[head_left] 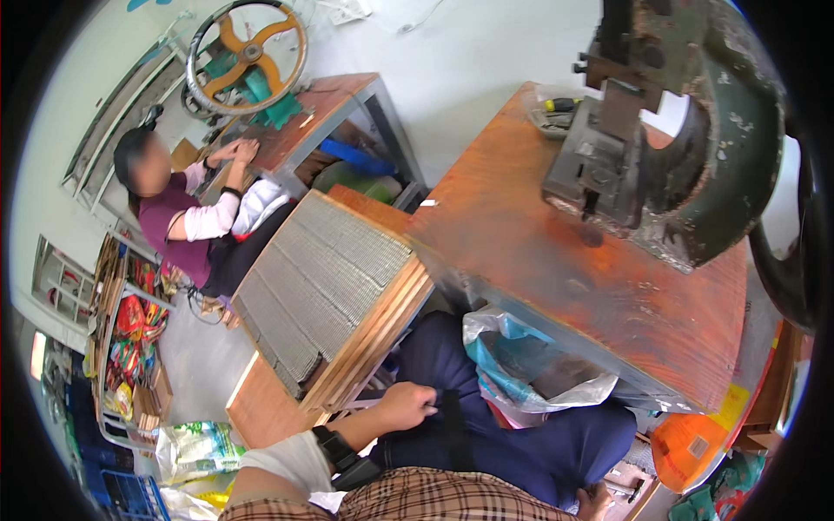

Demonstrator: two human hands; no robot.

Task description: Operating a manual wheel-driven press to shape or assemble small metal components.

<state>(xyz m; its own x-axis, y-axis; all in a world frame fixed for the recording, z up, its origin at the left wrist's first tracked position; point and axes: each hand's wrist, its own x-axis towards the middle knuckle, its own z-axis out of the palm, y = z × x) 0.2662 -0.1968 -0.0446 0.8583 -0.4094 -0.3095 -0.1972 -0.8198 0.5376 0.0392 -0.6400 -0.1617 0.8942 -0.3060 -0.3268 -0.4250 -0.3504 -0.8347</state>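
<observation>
L hand [407, 406] is over the lap, fingers curled in loosely, thumb close to the fingertips; can't tell if anything small is pinched in that grip. R hand [594, 502] is low by the R knee, partly cut off by the pic's lower edge & hidden by the leg, so can't tell how open its grip is or what it has, if anything; a shallow wood box [645, 497] w/ metal bits is just beside it. Key relation: the top tray [369, 307], full of small grey metal pcs [321, 278] packed tight in rows, lies fwd & L of L hand, apart from it, w/ its long axis slanting from far R to near L. L hand is def. the nearer one; R hand is well apart, on the other side of the lap. Tray sits atop a stack of similar wood trays, over a brown board [265, 404]. Fwd & R is the bench [512, 226] w/ a heavy dark press [725, 174] on it; a blue/white plastic bag [573, 396] hangs open below its near edge, btwn bench & lap. Far L, a co-worker [178, 213] sits at another bench [334, 91] w/ a big handwheel [250, 52].
</observation>
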